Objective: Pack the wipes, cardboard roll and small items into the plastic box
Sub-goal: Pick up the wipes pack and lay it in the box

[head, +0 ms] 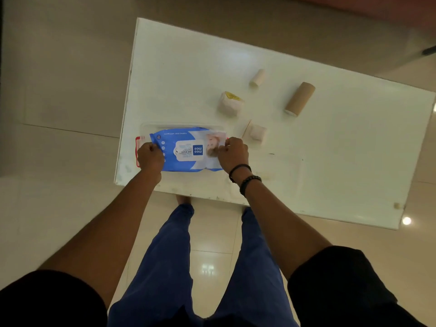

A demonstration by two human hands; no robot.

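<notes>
Both hands, left (150, 155) and right (233, 153), grip the wipes (186, 149) by their ends over the box (146, 129) at the surface's (330, 161) near-left edge, probably to keep the pack level; the roll (299, 99) waits far right.

A white desk (330, 161) is being seen from above, angled across glossy beige floor tiles (59, 90). A ceiling light is being reflected at four o'clock, and a reddish furnishing (377, 5) is showing at one o'clock.
</notes>
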